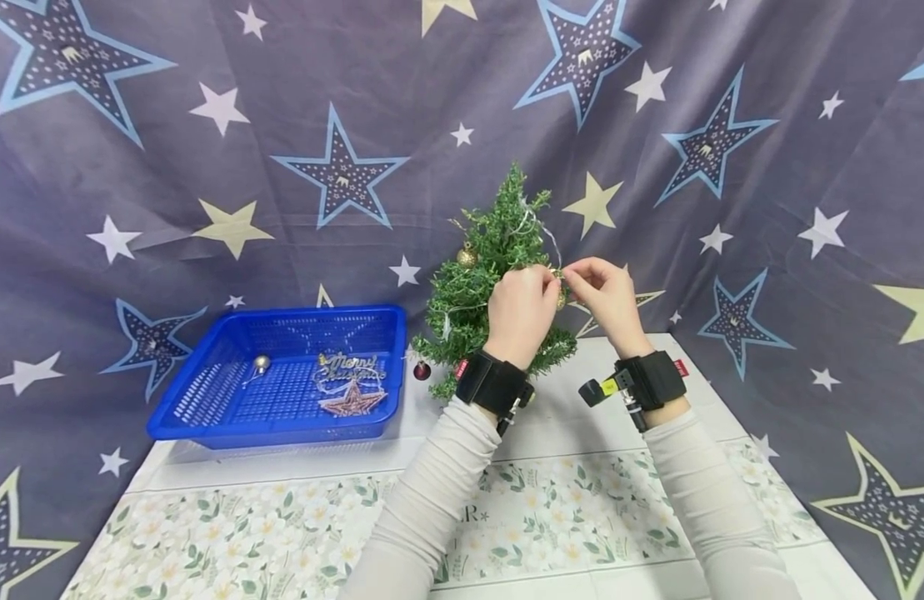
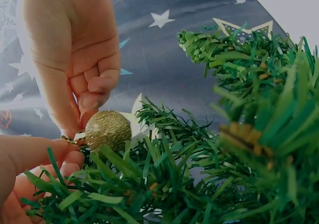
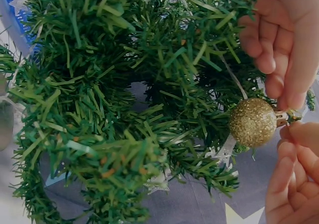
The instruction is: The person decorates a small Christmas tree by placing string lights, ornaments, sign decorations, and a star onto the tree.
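Note:
Both hands meet at the right side of a small green Christmas tree (image 1: pixel 469 287). Between them is a glittery gold bauble (image 2: pixel 108 131), its metal cap (image 3: pixel 282 117) turned toward the fingers. My left hand (image 1: pixel 520 312) pinches at the cap and its hanging loop with thumb and forefinger. From the other side, my right hand (image 1: pixel 607 300) pinches the same small top part. The bauble hangs right by the branch tips. In the head view the left hand hides part of the tree and most of the bauble.
A blue basket (image 1: pixel 282 437) stands left of the tree, holding a gold ball (image 1: pixel 262 363), a Merry Christmas sign (image 1: pixel 349 365) and a pink star (image 1: pixel 352 400). Another gold bauble (image 1: pixel 466 257), a dark red bauble (image 1: pixel 422 371) and a whitish strand (image 1: pixel 549 235) hang on the tree.

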`<state>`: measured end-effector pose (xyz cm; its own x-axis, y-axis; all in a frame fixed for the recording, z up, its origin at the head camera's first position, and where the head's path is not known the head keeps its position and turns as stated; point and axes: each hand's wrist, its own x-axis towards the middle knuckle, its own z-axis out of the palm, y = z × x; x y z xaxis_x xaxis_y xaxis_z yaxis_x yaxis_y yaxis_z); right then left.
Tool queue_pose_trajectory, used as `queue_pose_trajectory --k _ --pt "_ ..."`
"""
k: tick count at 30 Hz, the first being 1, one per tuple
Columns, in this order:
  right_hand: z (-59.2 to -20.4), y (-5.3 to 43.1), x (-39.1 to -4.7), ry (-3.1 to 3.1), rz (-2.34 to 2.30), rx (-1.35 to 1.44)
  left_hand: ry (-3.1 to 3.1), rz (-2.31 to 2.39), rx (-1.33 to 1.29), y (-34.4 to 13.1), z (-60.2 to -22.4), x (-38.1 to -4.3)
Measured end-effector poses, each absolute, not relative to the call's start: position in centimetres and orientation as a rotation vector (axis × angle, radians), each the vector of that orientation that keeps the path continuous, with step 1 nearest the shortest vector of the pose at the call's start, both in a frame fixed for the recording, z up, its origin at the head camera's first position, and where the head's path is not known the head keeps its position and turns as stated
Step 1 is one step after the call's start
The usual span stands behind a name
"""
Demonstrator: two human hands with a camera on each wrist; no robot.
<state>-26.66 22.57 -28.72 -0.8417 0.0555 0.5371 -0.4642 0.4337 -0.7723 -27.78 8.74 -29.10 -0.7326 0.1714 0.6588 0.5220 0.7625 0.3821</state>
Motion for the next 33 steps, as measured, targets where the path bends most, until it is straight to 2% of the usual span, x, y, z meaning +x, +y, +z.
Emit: queue_pose_trajectory --k 11,21,28,33 --pt "-29.2 23.0 -27.2 -2.246 1.443 0.334 -2.376 -0.700 -0.515 9.0 -29.2 -28.0" --pt "-31.8 24.1 -29.0 -2.299 1.360 0.315 -2.401 -0.675 -0.519 8.9 -29.6 -28.0" --pt "-31.4 24.3 -28.7 -2.300 1.365 0.314 -2.374 -0.677 -0.582 8.6 -29.6 -27.5" --pt "-30.0 23.4 -27.0 -2.289 1.369 0.327 -2.347 -0.727 -0.703 7.9 -29.4 -26.0"
